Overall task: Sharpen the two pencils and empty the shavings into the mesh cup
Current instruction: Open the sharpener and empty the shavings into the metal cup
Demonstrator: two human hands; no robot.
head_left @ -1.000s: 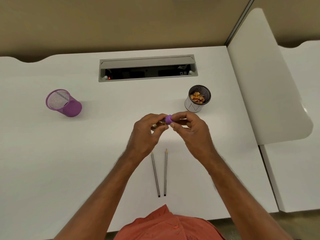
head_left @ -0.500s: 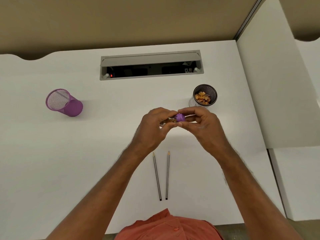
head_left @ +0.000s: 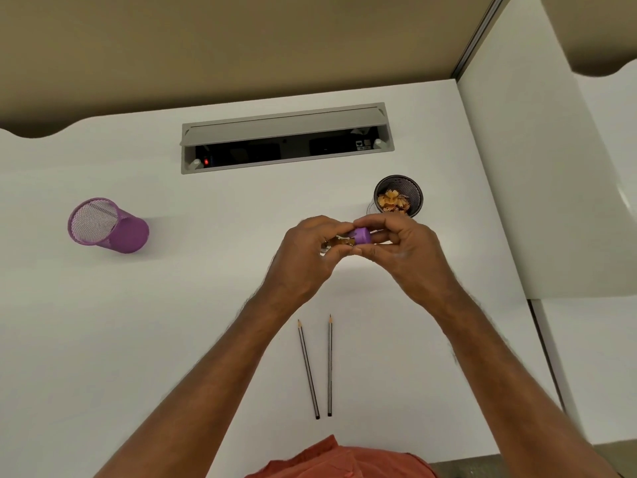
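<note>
Both hands hold a small sharpener above the middle of the white desk. My left hand (head_left: pixel 303 257) grips its clear shavings container (head_left: pixel 339 241), and my right hand (head_left: pixel 403 250) pinches the purple cap (head_left: pixel 362 235). Cap and container touch; I cannot tell whether they are joined. Two dark pencils (head_left: pixel 307 369) (head_left: pixel 330 365) lie side by side near the front edge, tips pointing away from me. The black mesh cup (head_left: pixel 410 189) stands just beyond my right hand, with orange-brown shavings in it.
A purple mesh cup (head_left: pixel 107 225) lies on its side at the left. A grey cable tray (head_left: pixel 282 139) with its lid open is set into the desk at the back. A white divider panel (head_left: pixel 524 167) runs along the right edge.
Both hands have drifted a little to the right and away from me with the sharpener, closer to the black mesh cup. The grip is the same and the pencils lie still.
</note>
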